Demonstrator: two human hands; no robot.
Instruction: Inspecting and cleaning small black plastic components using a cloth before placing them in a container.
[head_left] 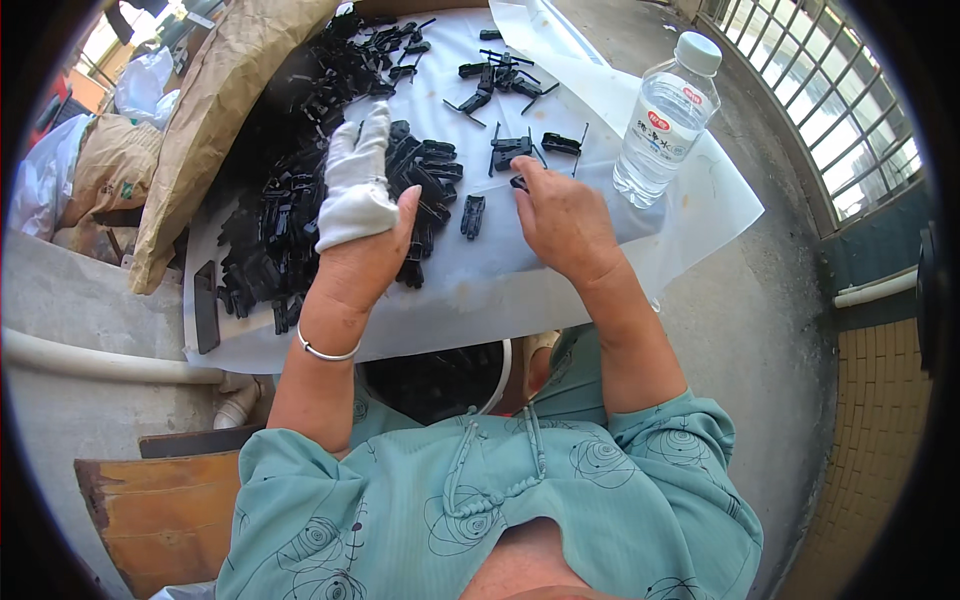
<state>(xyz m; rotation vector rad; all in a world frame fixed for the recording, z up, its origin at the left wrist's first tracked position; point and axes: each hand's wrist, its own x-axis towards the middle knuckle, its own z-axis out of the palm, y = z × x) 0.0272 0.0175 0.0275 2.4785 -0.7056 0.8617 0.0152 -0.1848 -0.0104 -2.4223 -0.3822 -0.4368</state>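
My left hand wears a white glove that leaves the thumb bare. Its fingers are stretched out over the right edge of a heap of black plastic parts, and I see nothing held in it. My bare right hand has thumb and forefinger closed on a small black plastic part, mostly covered by the fingers. Just beyond those fingertips lies a black part with thin arms, and another similar part is to its right. Between my hands a single narrow black part rests on the white sheet.
A clear water bottle with a white cap stands at the table's right. More armed black parts lie farther back. Brown paper borders the heap at left. Below the table edge is a bucket with dark contents.
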